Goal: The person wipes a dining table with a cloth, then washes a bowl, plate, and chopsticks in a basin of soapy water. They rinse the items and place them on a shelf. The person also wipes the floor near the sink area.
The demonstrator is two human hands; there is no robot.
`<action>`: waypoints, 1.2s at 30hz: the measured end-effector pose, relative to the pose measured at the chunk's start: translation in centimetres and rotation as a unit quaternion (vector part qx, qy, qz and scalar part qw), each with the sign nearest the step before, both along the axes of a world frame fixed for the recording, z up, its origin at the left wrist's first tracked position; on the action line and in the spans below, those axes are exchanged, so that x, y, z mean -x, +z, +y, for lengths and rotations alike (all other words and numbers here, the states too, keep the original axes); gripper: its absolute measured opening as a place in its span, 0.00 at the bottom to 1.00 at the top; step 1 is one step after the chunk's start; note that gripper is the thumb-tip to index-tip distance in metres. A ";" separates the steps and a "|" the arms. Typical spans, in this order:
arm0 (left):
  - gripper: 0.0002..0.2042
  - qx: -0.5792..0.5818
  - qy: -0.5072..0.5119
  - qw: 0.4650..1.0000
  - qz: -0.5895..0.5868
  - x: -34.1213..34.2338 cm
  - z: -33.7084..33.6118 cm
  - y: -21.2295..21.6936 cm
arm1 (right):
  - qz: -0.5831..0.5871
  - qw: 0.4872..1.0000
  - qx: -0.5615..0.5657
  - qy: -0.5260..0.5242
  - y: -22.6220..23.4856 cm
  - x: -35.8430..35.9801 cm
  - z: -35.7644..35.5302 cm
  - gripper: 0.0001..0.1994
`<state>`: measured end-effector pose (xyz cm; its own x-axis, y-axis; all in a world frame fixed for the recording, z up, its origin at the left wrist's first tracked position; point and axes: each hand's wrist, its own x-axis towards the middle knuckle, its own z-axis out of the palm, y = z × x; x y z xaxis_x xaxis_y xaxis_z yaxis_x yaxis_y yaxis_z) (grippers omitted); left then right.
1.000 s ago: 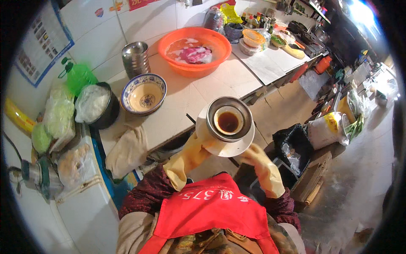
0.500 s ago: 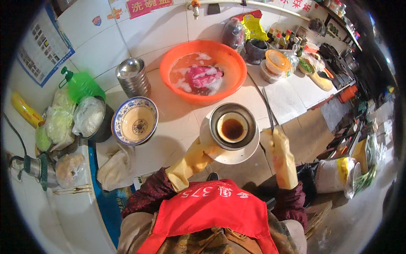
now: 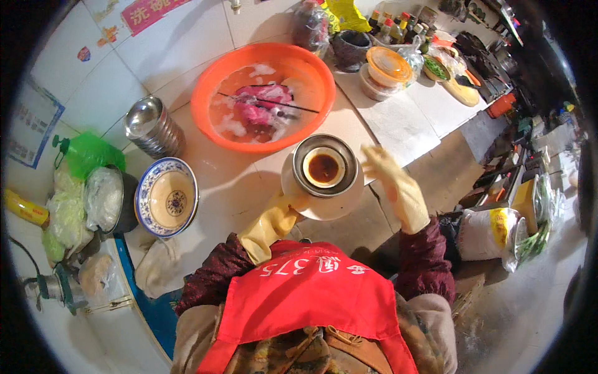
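Yellow rubber gloves cover both hands. My left hand (image 3: 273, 222) grips the near-left rim of a white plate (image 3: 334, 208). On that plate sits a steel bowl (image 3: 350, 167), and inside it a small cream bowl (image 3: 308, 163) with dark brown liquid. Just right of the plate, my right hand (image 3: 397, 189) is off the stack with its fingers apart and nothing in them. Beyond the stack stands an orange basin (image 3: 202, 121) of soapy water. A pink cloth (image 3: 261, 100) lies in the water, and dark chopsticks (image 3: 286, 104) lie across it.
Left of the basin is a stack of steel bowls (image 3: 156, 128), and nearer a blue-patterned bowl (image 3: 167, 198). A whitish cloth (image 3: 156, 268) lies at the counter's near-left edge. To the right are lidded plastic tubs (image 3: 387, 67), a grey mortar (image 3: 351, 50) and sauce bottles (image 3: 398, 28).
My right hand has let go of the chopsticks, which now lie in the basin, and its fingers have opened. The view has shifted; my left hand still holds the plate.
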<state>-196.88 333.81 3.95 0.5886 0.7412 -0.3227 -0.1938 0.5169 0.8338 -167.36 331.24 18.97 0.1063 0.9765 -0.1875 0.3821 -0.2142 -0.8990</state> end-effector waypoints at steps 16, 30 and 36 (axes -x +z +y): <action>0.24 0.173 0.017 0.985 -0.022 -0.3 1.4 1.7 | 0.291 0.942 0.014 -0.164 -16.9 -2.5 -3.2 0.21; 0.25 0.141 0.165 0.976 -0.009 7.2 -3.0 3.9 | -0.227 0.968 -0.080 0.064 -8.8 -2.2 0.4 0.22; 0.29 0.165 0.135 0.976 0.043 6.7 -1.6 4.8 | -0.003 0.981 0.041 -0.189 -3.6 -2.7 4.9 0.36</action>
<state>-203.62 332.21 8.74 0.3462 0.7132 -0.6096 -0.2977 0.6996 0.6495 -164.66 336.10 15.32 0.4602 0.8486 -0.2612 0.2668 -0.4127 -0.8709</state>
